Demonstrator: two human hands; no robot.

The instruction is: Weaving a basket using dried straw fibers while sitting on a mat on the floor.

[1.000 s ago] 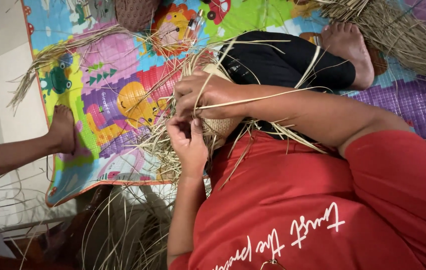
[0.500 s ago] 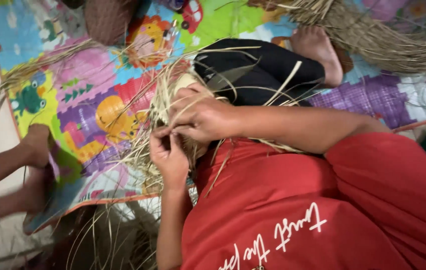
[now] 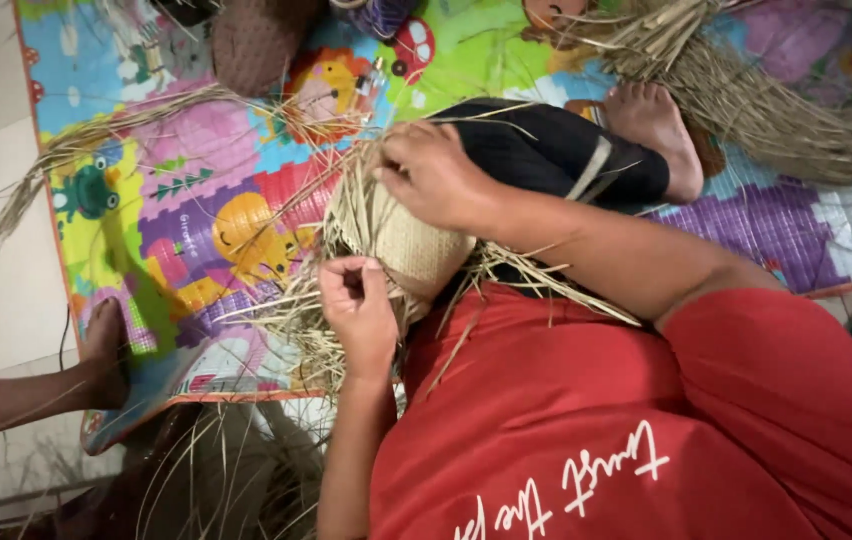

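My right hand (image 3: pixel 436 180) has slid up over the half-woven straw basket (image 3: pixel 401 240), pressing it steady. My left hand (image 3: pixel 358 310) now pinches one loose straw strand (image 3: pixel 296 305), freshly picked for weaving.

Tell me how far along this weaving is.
Done: a tight woven patch at the centre. In hand: the left hand pinches a strand at its edge; the right hand presses on top. Left: many loose straw ends stick out unwoven, and a straw bundle lies on the mat.

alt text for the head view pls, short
A person in a red shirt weaves a pale straw piece in their lap: the left hand pinches strands at its edge, the right hand presses on top. Loose straw lies on a colourful play mat; another person's foot rests at its edge.
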